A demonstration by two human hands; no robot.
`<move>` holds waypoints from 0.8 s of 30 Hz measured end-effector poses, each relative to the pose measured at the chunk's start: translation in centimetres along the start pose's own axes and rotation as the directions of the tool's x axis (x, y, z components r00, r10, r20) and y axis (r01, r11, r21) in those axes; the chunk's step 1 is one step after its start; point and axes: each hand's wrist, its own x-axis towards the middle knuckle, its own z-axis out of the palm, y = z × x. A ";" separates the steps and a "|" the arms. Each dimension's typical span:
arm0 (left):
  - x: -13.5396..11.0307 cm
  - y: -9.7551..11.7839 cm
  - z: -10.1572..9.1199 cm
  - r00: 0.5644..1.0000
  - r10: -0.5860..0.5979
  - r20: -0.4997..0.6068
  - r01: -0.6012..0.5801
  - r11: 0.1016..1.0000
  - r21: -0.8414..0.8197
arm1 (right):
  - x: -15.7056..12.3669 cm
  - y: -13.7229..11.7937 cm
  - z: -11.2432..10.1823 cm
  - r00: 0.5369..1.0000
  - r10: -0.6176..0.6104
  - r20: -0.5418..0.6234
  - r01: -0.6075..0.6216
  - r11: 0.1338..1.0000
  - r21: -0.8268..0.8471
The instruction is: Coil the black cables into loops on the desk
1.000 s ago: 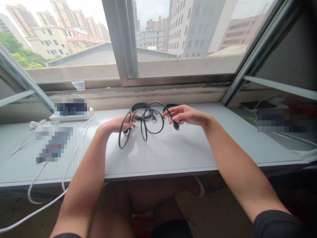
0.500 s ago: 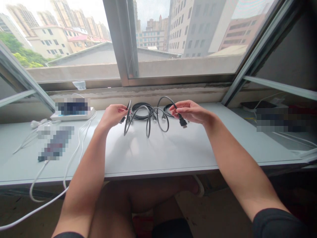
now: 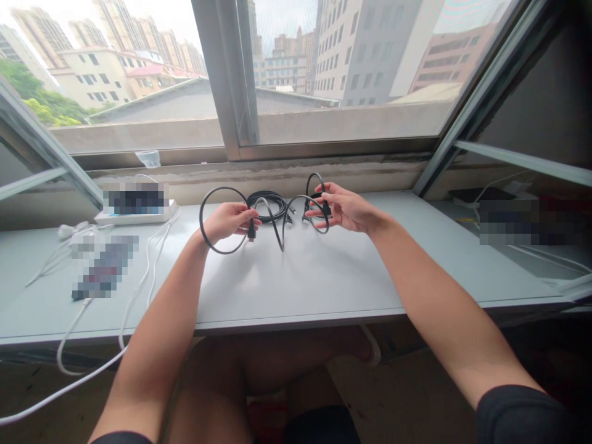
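A black cable (image 3: 277, 226) hangs in loose loops between my two hands above the grey desk (image 3: 296, 283). My left hand (image 3: 229, 220) is closed on one end, with a loop curling out to its left. My right hand (image 3: 345, 208) pinches the other end, where a small loop rises above the fingers. Behind the held cable, a second coiled black cable (image 3: 268, 205) lies on the desk near the window sill.
A white power strip (image 3: 135, 213) sits at the back left, with white cords (image 3: 139, 277) trailing over the desk's front edge. A blurred item (image 3: 104, 268) lies left. More cords and blurred items (image 3: 522, 222) lie at the right. The window frame (image 3: 231, 92) rises behind.
Both hands moved up and away from me with the cable. The loops were rearranged: one now curls left of my left hand, and my right hand shifted from the plug to a small loop.
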 end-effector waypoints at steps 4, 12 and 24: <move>-0.1 0.1 1.5 0.998 0.028 0.060 -0.028 1.000 -0.005 | 0.4 1.2 1.1 0.995 0.061 0.080 -0.053 0.994 -0.099; -0.4 0.1 5.9 0.980 0.186 0.072 -0.182 0.981 -0.065 | 0.5 3.3 4.8 0.958 -0.053 0.283 0.139 0.945 -0.295; -0.9 1.1 5.1 0.957 0.167 0.237 -0.169 0.986 -0.012 | 0.4 2.9 5.2 0.988 -0.125 0.087 0.152 0.850 -0.505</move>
